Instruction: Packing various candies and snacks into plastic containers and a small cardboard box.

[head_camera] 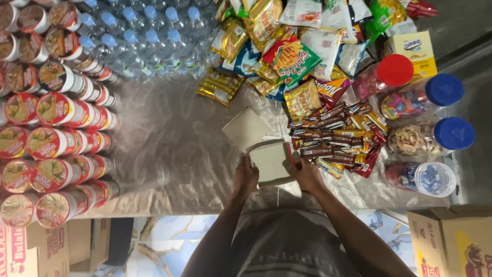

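Silvery crinkled sheeting (169,149) covers the whole counter, shiny enough that it throws soft glare, and below its front edge you can see a marbled blue-and-white floor (159,238). Everything else I'll place off the small pale cardboard box (271,161) sitting near the front edge of the counter. Left hand (246,177) grips its left side, right hand (306,174) clamps its right side, fingers closed on the card, and the box rests on the sheeting with one flap (246,128) sticking up and away from the person.

Just right of the box is a heap of small brown and red snack bars (335,138). Further right lie clear plastic jars on their sides, two with blue lids (453,133), one red-lidded (394,70). Beyond the box there's a pile of snack bags (292,46), and up-left of it water bottles with blue caps (138,41). Far left are stacked instant noodle cups (51,143), cut off by the frame edge.

Brown cartons (451,241) at both bottom corners are only partly in view. What's inside the box I can't make out, and the thumbs are mostly hidden behind it.
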